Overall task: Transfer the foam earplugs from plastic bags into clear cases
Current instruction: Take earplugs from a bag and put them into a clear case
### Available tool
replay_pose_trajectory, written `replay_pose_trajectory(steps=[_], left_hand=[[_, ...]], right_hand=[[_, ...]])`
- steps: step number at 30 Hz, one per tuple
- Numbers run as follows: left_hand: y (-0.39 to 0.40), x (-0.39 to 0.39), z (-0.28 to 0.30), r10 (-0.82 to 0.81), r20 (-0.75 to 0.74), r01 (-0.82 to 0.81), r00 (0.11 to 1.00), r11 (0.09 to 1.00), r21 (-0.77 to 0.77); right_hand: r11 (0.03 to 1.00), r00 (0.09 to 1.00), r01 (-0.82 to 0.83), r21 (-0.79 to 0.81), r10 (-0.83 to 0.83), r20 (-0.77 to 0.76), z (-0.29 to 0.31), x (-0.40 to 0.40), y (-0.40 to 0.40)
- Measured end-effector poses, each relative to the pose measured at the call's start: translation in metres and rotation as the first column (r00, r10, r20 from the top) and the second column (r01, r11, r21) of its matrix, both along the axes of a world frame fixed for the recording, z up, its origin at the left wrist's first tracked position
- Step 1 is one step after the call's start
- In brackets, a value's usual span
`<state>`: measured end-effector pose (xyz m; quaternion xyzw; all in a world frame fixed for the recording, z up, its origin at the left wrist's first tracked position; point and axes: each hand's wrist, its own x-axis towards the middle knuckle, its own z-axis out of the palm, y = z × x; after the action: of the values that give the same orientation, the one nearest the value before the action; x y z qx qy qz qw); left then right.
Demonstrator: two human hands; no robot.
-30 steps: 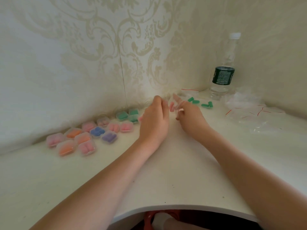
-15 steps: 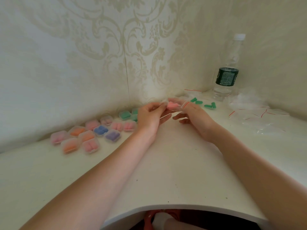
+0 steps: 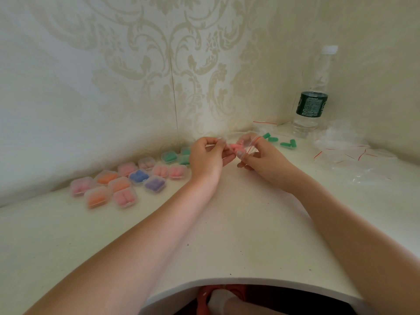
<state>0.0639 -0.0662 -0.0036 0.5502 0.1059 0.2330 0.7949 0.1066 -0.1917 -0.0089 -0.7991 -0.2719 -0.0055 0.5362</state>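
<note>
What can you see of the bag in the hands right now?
The bag is small, clear, thin plastic with a red line at its mouth. It is held above the table, crumpled, between both hands: the right hand pinches its red-lined end, the left hand pinches the other side. Pink earplugs show inside. Whether its mouth is open is unclear.

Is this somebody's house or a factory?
Probably a room in a home, not a factory: patterned wallpaper covers the walls, the white corner desk looks like home furniture, and an ordinary water bottle stands in the corner.
</note>
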Motion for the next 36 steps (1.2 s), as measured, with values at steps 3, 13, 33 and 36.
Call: replay_pose_trajectory(steps=[3,13,33,36], left_hand=[[-0.001,0.0,0.0,-0.025,-0.005,0.025,1.0,0.999,-0.041],[-0.002,0.003,-0.002,0.081,-0.039,-0.076,0.996,0.992,0.104],[-0.003,0.002,0.002,0.048,-0.048,-0.05,0.998,0.997,-0.053],[-0.004,0.002,0.001,0.032,-0.049,-0.037,0.998,0.995,-0.093]], right_hand=[[0.995,0.999,-0.002,-0.103,0.005,0.034,-0.001,0.002,-0.001],[0.999,1.0,-0.029,0.045,0.028,0.013,0.007,-0.013,0.008],[0.977,0.943,0.153,0.147,-0.188,0.273,0.005,-0.018,0.014],[0.968,0.891,0.211,0.136,-0.248,0.381,0.005,-0.018,0.014]])
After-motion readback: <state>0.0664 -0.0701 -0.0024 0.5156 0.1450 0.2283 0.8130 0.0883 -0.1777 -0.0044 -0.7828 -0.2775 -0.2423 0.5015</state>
